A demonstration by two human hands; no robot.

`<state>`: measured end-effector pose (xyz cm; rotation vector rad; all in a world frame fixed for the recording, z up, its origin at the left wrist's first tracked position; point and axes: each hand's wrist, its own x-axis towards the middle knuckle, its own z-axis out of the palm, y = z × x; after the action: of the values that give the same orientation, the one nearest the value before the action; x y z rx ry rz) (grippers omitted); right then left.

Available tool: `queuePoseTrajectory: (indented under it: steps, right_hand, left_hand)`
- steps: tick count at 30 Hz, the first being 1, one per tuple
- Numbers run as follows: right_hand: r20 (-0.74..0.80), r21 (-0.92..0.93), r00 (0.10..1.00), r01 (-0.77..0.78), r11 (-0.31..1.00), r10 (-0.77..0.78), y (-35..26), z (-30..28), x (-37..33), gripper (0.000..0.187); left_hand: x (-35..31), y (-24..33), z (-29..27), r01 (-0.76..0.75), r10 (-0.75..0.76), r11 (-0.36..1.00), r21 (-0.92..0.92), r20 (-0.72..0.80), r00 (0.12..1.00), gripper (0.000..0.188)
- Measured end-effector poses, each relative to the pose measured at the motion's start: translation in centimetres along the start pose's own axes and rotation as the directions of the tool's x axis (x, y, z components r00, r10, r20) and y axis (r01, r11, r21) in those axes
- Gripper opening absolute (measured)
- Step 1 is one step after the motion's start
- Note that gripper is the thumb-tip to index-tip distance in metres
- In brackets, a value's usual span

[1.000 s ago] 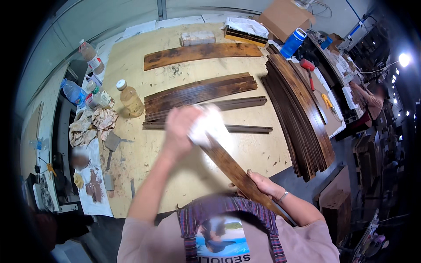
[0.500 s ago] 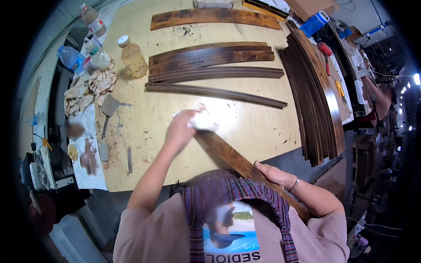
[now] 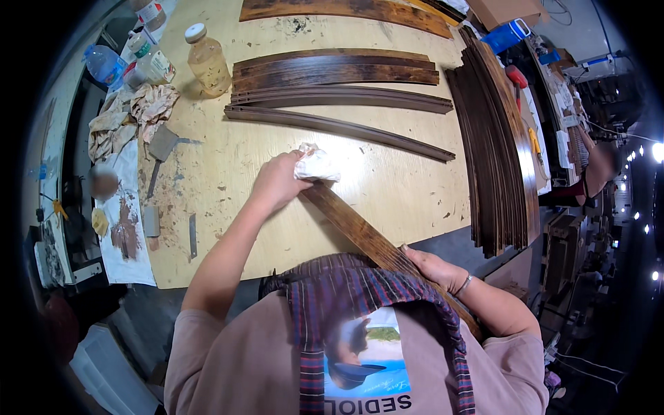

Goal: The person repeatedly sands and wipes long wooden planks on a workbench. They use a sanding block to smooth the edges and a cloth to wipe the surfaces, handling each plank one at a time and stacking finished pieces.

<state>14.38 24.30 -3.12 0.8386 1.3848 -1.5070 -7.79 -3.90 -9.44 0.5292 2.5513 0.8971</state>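
A long brown wooden plank (image 3: 353, 230) runs slantwise from the middle of the table toward my right side. At its far end my left hand (image 3: 278, 181) is closed on a crumpled white cloth (image 3: 318, 166), which touches the plank. Lower down, my right hand (image 3: 437, 270) grips the plank by its edge, thumb on top. A bracelet circles my right wrist. Beyond my left hand lie dark grooved strips (image 3: 339, 133) and dark stained planks (image 3: 332, 72), side by side on the pale table (image 3: 256, 242).
A tall stack of dark planks (image 3: 492, 152) borders the table's right side. At left are a capped bottle of cloudy liquid (image 3: 207, 62), crumpled rags (image 3: 114, 128), a putty knife (image 3: 160, 149) and a thin metal strip (image 3: 193, 235). Another person (image 3: 598, 169) is at far right.
My view has shifted slightly, so the table's things sit higher. The cloth stays in my left hand at the plank's far end. My right hand keeps its hold.
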Motion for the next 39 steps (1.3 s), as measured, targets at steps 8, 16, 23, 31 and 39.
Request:
queuePoseTrajectory:
  steps: [8, 16, 23, 31, 39]
  right_hand:
    - [0.011, 0.056, 1.000, 0.010, 0.998, -0.010, 0.0, 0.2, 0.1, 0.064]
    - [0.006, 0.026, 1.000, 0.005, 1.000, -0.005, -0.1, 0.3, 0.1, 0.064]
    - [0.002, 0.057, 1.000, -0.016, 0.998, 0.015, -0.9, 0.7, -0.3, 0.063]
    - [0.061, 0.304, 0.996, 0.037, 0.952, -0.058, -0.8, 0.9, 0.6, 0.054]
    - [0.142, 0.132, 0.984, 0.085, 0.988, -0.104, -0.2, -0.6, 0.8, 0.062]
  left_hand:
    - [0.8, 0.1, -0.5, 0.090, -0.085, 0.995, -0.031, 0.142, 0.986, 0.069]
    - [0.1, -1.0, -0.3, -0.014, 0.019, 0.998, -0.056, 0.100, 0.995, 0.066]
    - [0.4, -1.4, -0.2, 0.007, 0.000, 0.995, -0.095, 0.078, 0.997, 0.056]
    - [-6.7, 6.4, 4.3, -0.697, 0.697, 0.716, -0.023, -0.030, 0.717, 0.057]
    - [-0.1, -4.7, 0.3, -0.066, -0.033, 0.958, -0.278, -0.337, 0.941, 0.042]
